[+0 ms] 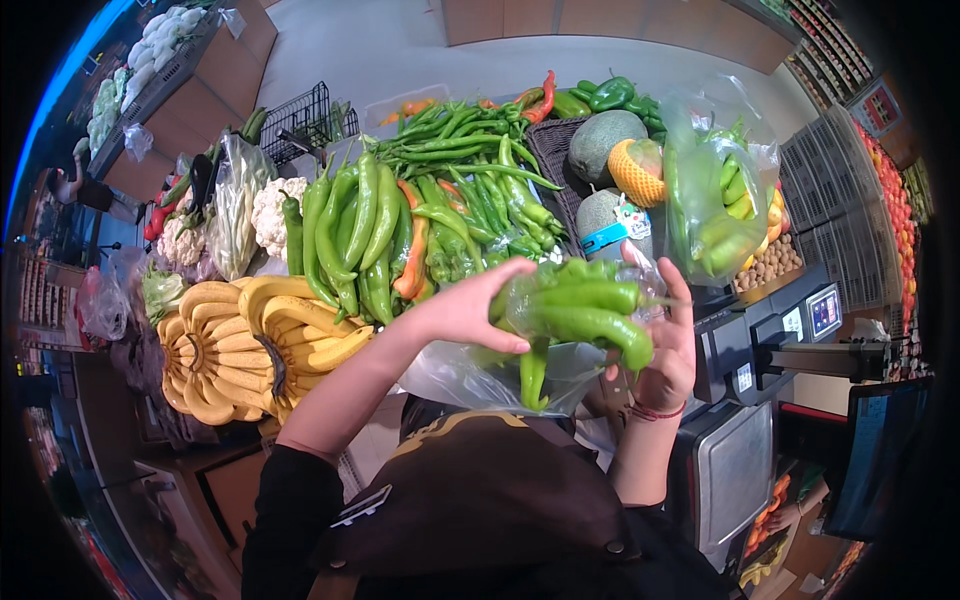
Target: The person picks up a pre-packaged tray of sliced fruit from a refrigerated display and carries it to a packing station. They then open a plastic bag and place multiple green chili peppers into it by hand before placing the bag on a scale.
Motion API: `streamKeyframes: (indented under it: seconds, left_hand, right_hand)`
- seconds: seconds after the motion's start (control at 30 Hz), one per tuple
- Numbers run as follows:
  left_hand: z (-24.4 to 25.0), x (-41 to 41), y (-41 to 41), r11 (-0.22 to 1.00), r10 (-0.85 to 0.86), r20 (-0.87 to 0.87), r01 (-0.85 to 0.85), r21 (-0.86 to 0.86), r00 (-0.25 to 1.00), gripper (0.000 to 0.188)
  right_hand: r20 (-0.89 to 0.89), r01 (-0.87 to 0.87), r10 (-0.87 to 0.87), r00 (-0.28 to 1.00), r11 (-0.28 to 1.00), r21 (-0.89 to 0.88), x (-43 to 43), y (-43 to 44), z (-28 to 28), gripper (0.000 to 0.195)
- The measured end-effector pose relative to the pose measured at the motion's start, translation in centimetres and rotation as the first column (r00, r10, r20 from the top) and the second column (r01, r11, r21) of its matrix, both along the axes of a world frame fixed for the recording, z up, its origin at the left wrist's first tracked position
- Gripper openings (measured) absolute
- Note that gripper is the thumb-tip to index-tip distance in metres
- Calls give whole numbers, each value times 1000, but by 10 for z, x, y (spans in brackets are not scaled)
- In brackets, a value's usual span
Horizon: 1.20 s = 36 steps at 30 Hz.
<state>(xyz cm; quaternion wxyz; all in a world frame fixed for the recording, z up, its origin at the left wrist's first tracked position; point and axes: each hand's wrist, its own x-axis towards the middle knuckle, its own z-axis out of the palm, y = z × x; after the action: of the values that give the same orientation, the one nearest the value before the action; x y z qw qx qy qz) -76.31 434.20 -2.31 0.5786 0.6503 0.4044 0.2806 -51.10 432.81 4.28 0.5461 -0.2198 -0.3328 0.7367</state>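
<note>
Before my chest is a clear plastic bag with several long green peppers, their ends pointing right. My left hand grips the bundle from the left, thumb below and fingers partly hidden behind it. My right hand, with a red cord at the wrist, cups the right end of the bundle. Its index finger points up and another fingertip shows behind the film. One curved pepper rests against this hand. Part of the bag hangs loose beneath the peppers.
Loose green peppers lie heaped ahead, bananas at left, cauliflower behind them. Melons sit in a dark basket. Another bag of peppers stands right, above a scale. Another person's hand shows lower right.
</note>
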Motion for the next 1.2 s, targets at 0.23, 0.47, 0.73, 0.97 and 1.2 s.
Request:
streamKeyframes:
  seconds: [0.23,0.47,0.73,0.97,1.2]
  left_hand:
    - [-89,-9,29,903,-326,-31,302,-306,945,84]
    - [-74,-20,0,867,-495,-777,282,-411,388,111]
    - [106,-84,-58,888,-460,-762,241,-391,456,57]
    - [81,-161,-27,596,793,-525,-572,563,309,82]
    - [-15,-122,14,730,510,-859,-509,456,-38,119]
  right_hand:
    - [-226,-18,39,973,995,94,15,1,-11,91]
    - [-6,-60,64,998,969,238,-2,9,-14,90]
    - [-52,-28,46,998,952,303,4,17,-21,80]
    - [-65,-202,220,973,956,212,-37,17,-13,79]
    - [-53,-198,213,976,959,201,-38,16,-17,73]
